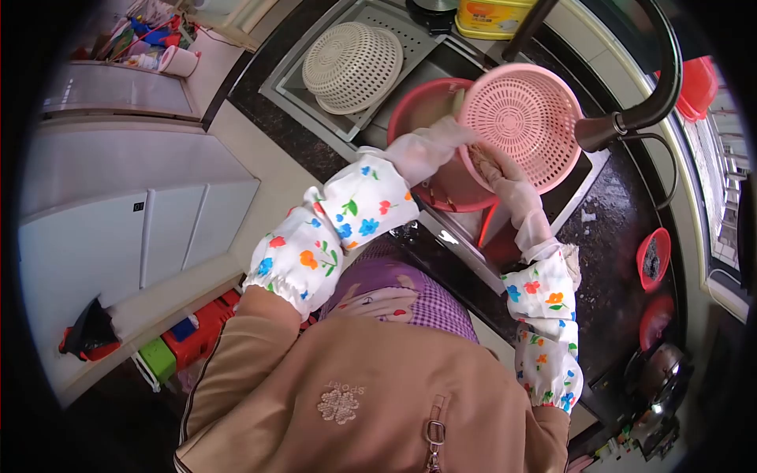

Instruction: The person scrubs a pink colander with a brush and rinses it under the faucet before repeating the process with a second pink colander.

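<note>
A pink colander (pixel 516 126) sits tilted above a pink-red basin (pixel 418 102) in the sink, its perforated inside facing me. My left hand (pixel 445 143), in a translucent glove, reaches to the colander's left rim with its fingers closed together; their tips are blurred. At the lower left rim my right hand (pixel 505 175), gloved too, has its fingers curled round a brownish, lumpy piece (pixel 479 160) whose kind I cannot make out. The two hands almost meet there. Something pale green (pixel 458 100) shows at the basin's far side, partly behind the colander.
A cream colander (pixel 352 68) lies upside down on the grey draining tray at left. The dark faucet (pixel 603 130) arches in close at right. Beyond it stands a small red bowl (pixel 653 258) on the wet counter. A yellow tub (pixel 493 17) is at the back.
</note>
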`<state>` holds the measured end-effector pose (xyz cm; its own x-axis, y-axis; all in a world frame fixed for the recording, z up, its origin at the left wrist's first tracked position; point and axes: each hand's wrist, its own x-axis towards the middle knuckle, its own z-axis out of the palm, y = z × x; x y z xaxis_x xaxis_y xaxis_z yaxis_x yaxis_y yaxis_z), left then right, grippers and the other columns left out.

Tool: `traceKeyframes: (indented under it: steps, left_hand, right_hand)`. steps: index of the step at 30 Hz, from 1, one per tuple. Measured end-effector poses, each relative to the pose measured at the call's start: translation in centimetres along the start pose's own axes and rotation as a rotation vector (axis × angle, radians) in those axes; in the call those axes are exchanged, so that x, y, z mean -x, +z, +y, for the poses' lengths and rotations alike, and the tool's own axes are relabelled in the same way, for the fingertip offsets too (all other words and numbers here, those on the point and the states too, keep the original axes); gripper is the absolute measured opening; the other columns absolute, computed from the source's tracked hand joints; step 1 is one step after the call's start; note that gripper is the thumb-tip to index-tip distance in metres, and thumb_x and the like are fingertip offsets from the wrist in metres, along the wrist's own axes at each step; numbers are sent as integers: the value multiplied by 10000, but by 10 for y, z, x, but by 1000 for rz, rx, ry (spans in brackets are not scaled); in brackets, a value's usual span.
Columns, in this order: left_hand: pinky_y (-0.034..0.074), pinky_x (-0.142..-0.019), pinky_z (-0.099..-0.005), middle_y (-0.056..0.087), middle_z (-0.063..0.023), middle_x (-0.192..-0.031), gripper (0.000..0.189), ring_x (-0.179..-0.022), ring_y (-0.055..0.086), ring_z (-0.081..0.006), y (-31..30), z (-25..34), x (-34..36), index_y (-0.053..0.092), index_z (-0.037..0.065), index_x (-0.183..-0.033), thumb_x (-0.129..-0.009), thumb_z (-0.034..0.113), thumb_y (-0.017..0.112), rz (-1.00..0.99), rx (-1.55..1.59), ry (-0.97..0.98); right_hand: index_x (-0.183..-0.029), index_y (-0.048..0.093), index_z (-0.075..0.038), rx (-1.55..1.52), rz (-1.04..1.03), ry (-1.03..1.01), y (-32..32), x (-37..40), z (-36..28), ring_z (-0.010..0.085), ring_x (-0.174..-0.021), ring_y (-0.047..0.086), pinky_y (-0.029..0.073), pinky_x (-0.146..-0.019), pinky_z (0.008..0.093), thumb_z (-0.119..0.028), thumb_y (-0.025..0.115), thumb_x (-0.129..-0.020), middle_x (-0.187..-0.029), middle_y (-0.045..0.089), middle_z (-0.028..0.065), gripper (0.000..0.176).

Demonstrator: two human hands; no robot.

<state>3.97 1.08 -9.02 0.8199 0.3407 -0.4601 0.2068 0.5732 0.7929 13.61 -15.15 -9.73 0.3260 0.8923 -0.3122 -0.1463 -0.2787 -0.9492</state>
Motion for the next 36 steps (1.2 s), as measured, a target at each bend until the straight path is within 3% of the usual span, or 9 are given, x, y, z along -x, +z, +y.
traceKeyframes:
  steps: [11,12,15,25,27,29,31,33,36]
  left_hand:
    - [524,-867,-352,639,-166,-1049,335,-953,633,-270,5,-4,6,566,-78,-1120,-792,-9,578,-52,111,27]
    - [524,-863,-345,644,-163,-1031,325,-937,638,-263,2,-1,12,576,-73,-1110,-793,-2,591,-85,-216,168]
    - [543,-815,-340,657,-152,-976,291,-903,653,-254,-9,-26,3,604,-45,-1081,-798,22,618,-45,-14,78]
    - [575,-824,-438,593,-167,-1138,464,-983,638,-306,-5,-6,-1,446,-47,-1260,-800,-5,486,1,10,-122]
    - [591,-764,-457,587,-186,-1156,498,-976,642,-330,-11,-1,-8,443,-17,-1281,-784,-5,478,-46,-30,-114]
    - [594,-751,-455,579,-182,-1170,538,-975,642,-328,-17,8,-7,420,7,-1304,-770,-9,474,-26,-76,-105]
    - [597,-743,-452,583,-178,-1157,535,-978,641,-327,-28,21,-1,425,2,-1297,-765,-20,480,-30,-92,-73]
    - [600,-741,-438,595,-179,-1127,528,-966,646,-309,-39,32,12,432,-12,-1287,-762,-28,492,32,-79,-33]
    - [604,-703,-397,609,-173,-1090,507,-911,663,-267,-61,55,35,442,-33,-1269,-766,-25,504,126,-134,93]
  right_hand:
    - [-1313,486,-45,974,234,-436,-8,6,-8,297,-1180,530,435,-990,342,34,586,-808,-1274,532,170,521]
    - [-1313,486,-45,984,251,-425,-7,3,1,297,-1180,530,435,-990,342,34,586,-808,-1274,532,170,521]
    - [-1321,479,-49,421,103,-310,1,6,8,304,-1055,589,469,-899,325,84,514,-776,-1212,544,172,562]
    - [-1319,464,-37,574,520,-304,-5,9,-17,297,-1194,517,407,-1011,351,-99,676,-824,-1283,530,199,542]
    - [-1230,565,-55,619,624,-427,-8,12,-20,256,-1102,585,450,-953,329,-113,706,-809,-1153,622,173,448]
    - [-1099,653,-42,479,540,-123,-21,30,-28,179,-873,647,502,-800,274,-102,700,-820,-965,684,115,289]
    - [-996,690,-25,540,712,-440,-38,36,-6,95,-665,592,476,-615,219,-82,672,-848,-776,669,49,160]
    - [-857,671,-13,-85,673,27,-45,50,-16,68,-522,489,357,-455,200,-65,621,-890,-672,595,6,80]
    - [-790,647,-22,-101,583,211,-55,55,-17,69,-457,432,312,-411,218,-153,625,-907,-616,559,4,178]
